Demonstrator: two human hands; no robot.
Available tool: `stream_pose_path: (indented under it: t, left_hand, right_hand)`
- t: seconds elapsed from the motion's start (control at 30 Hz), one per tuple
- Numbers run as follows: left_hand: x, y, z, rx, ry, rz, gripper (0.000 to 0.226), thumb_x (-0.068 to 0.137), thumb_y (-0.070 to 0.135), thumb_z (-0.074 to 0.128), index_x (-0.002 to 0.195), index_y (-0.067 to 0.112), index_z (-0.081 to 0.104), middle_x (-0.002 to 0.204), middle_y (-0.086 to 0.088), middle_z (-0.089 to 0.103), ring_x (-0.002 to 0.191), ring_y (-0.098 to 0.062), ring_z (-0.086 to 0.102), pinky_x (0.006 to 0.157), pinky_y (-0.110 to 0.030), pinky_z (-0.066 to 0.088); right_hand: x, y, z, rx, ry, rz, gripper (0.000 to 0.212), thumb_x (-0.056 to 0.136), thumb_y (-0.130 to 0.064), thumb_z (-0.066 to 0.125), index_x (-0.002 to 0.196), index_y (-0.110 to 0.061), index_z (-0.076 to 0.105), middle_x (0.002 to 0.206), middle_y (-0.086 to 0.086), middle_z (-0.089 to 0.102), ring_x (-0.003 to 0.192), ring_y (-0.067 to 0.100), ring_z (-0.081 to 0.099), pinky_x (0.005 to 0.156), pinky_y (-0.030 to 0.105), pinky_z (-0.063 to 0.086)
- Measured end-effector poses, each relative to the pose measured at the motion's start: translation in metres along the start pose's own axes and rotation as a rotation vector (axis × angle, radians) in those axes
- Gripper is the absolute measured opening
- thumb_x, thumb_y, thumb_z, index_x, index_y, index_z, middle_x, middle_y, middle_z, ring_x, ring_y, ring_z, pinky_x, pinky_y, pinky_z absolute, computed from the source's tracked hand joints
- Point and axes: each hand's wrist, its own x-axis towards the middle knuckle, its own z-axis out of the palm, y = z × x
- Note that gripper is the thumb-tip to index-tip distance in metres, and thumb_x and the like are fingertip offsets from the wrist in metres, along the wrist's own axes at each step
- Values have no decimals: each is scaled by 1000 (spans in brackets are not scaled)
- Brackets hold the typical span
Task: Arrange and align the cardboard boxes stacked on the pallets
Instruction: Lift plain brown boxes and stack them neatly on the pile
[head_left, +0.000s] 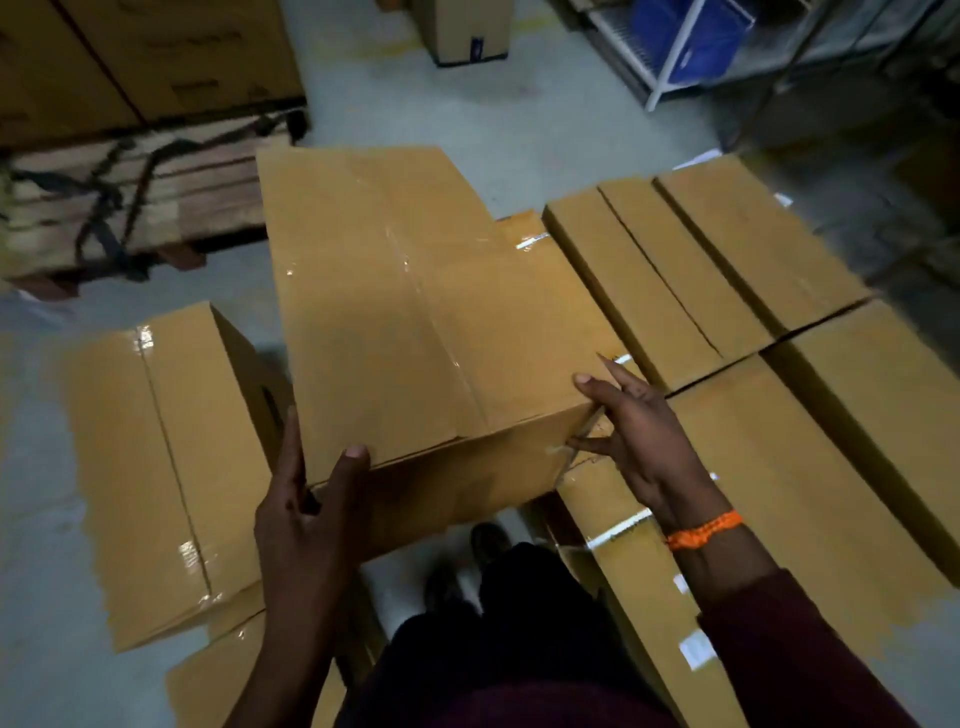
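Because the near end of the box is hanging over the person's feet with nothing under it, both hands are sharing the load at its 2 near corners. The left hand is clamping the near-left corner, thumb lying over the top edge and fingers running up the side. The right hand, an orange wristband sitting behind it, is pinching the near-right corner with thumb on top and fingers spreading over the front face. Just outside the left hand a loose box is sitting askew, apparently awaiting its turn. Beyond the right hand, packed boxes are lying edge to edge, and the held box is probably being steered in beside them. Far ahead of the left hand a loaded pallet is standing.
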Motion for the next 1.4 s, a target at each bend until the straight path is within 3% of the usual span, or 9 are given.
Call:
stream_pose_path:
  t: [0.17, 0.33, 0.53, 0.73, 0.87, 0.97, 1.07, 1.2, 1.4]
  left_hand:
    - [-48, 41, 31, -116, -146, 3, 72, 85, 41, 65, 152, 43, 38, 141, 7, 60, 122, -14, 62, 102, -41, 52]
    - [-109, 36, 85, -154, -307, 23, 71, 88, 38, 64, 153, 39, 37, 145, 21, 53, 117, 17, 54, 91, -5, 45]
    - [-221, 25, 146, -128, -454, -40, 72, 81, 54, 67, 149, 48, 40, 141, 25, 55, 118, 11, 54, 89, -13, 45]
    - [-374, -7, 217, -74, -476, -89, 61, 89, 49, 63, 144, 52, 38, 128, 29, 57, 97, 26, 54, 69, 5, 42]
    - [-458, -49, 246, -83, -480, -176, 73, 86, 52, 67, 152, 47, 35, 137, 31, 55, 120, 13, 53, 95, -11, 45]
    - [-497, -72, 255, -64, -453, -221, 70, 91, 42, 70, 152, 44, 36, 136, 33, 54, 119, 19, 50, 105, -20, 43]
    - [-526, -91, 257, -3, -393, -236, 74, 89, 42, 74, 152, 45, 37, 140, 23, 56, 124, 3, 54, 104, -26, 45]
    - [-543, -118, 255, 34, -365, -253, 74, 89, 35, 75, 150, 47, 37, 136, 23, 56, 119, 2, 55, 98, -24, 45]
    - [-558, -148, 265, 87, -396, -280, 71, 90, 14, 73, 135, 53, 36, 123, 28, 55, 110, 3, 56, 88, -10, 47]
  right_hand:
    - [-65, -18, -68, 121, 162, -76, 39, 95, -15, 66, 131, -29, 67, 125, -4, 71, 128, 18, 56, 96, 64, 52]
    - [-127, -14, -158, 171, 293, -157, 36, 96, -10, 59, 124, -27, 73, 124, -8, 71, 129, 17, 53, 88, 57, 58]
    - [-208, 18, -286, 174, 422, -138, 38, 94, -10, 63, 128, -25, 71, 139, 5, 59, 133, 22, 50, 87, 60, 58]
    - [-282, 75, -425, 179, 465, -123, 42, 98, -5, 56, 134, -23, 66, 135, 8, 58, 114, 10, 54, 95, 66, 52]
    - [-306, 109, -495, 91, 406, -115, 32, 100, -5, 53, 125, -18, 68, 133, 13, 60, 123, 30, 58, 96, 62, 54]
    - [-303, 126, -524, -14, 360, -145, 36, 100, -2, 53, 133, -11, 64, 133, 15, 58, 128, 33, 55, 86, 47, 62]
    - [-294, 153, -537, 5, 339, -158, 41, 102, -5, 50, 136, -22, 65, 138, 15, 57, 129, 27, 54, 91, 60, 57]
    - [-281, 195, -546, -59, 272, -177, 48, 98, 6, 53, 137, -20, 65, 133, 10, 63, 123, 25, 57, 79, 40, 63]
    - [-266, 234, -560, 63, 336, -23, 46, 95, 0, 47, 131, -18, 69, 129, 12, 66, 118, 34, 57, 93, 50, 54]
